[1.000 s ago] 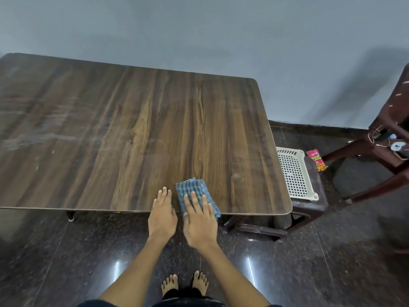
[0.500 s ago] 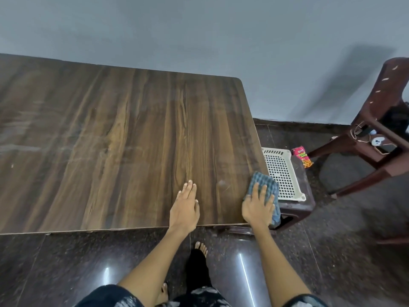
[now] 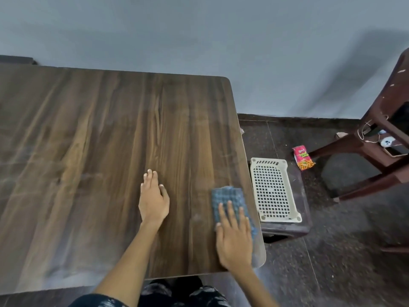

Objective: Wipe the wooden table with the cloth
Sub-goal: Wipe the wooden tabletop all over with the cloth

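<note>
The wooden table (image 3: 93, 151) fills the left and middle of the view, with its right edge running down past the centre. A blue checked cloth (image 3: 228, 200) lies flat near that right edge, close to the front corner. My right hand (image 3: 234, 238) presses down on the cloth with fingers spread, covering its near half. To the left of it, my left hand (image 3: 153, 200) rests flat on the bare tabletop, fingers together, holding nothing.
A white perforated basket (image 3: 273, 189) sits on a dark low stool (image 3: 287, 229) just right of the table. A pink snack packet (image 3: 303, 157) lies on the dark floor. A brown plastic chair (image 3: 385, 138) stands at the far right. A grey wall runs behind.
My right hand slid the cloth rightward along the front edge to the right side, then forward onto the tabletop. My left hand moved further onto the table. The view shifted right and closer.
</note>
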{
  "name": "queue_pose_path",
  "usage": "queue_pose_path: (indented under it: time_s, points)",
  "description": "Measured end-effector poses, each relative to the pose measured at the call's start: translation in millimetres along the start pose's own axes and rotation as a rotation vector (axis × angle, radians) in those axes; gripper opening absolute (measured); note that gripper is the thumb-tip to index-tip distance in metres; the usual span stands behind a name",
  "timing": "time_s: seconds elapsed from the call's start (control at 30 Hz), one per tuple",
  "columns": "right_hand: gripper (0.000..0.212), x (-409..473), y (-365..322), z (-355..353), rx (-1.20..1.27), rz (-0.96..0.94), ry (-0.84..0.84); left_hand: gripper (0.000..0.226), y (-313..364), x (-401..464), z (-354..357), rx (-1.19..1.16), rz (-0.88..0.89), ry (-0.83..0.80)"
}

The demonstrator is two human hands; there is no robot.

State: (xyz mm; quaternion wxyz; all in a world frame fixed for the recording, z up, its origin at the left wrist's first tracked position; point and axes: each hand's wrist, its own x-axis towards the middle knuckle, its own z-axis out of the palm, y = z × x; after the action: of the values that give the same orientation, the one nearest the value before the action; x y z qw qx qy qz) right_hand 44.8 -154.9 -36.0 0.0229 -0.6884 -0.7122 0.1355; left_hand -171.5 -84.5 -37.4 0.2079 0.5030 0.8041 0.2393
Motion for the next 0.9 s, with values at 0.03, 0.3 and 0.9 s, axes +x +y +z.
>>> queue_pose_path:
  time_s: [0.03, 0.3, 0.9]
  points:
    - [0.054, 14.6, 10.5, -5.5, 0.004, 0.065, 0.01, 0.048, 5.6, 5.3, 3.6, 0.0, 0.007, 0.002]
    - [0.058, 131.1, -49.2, -18.9, 0.01, 0.133, 0.018, 0.047, 21.0, 47.9, 12.9, 0.049, 0.016, 0.023]
    - [0.053, 386.3, -61.6, -55.5, 0.02, 0.176, 0.061, 0.048, 76.0, 229.4, 35.5, 0.14, 0.117, 0.008]
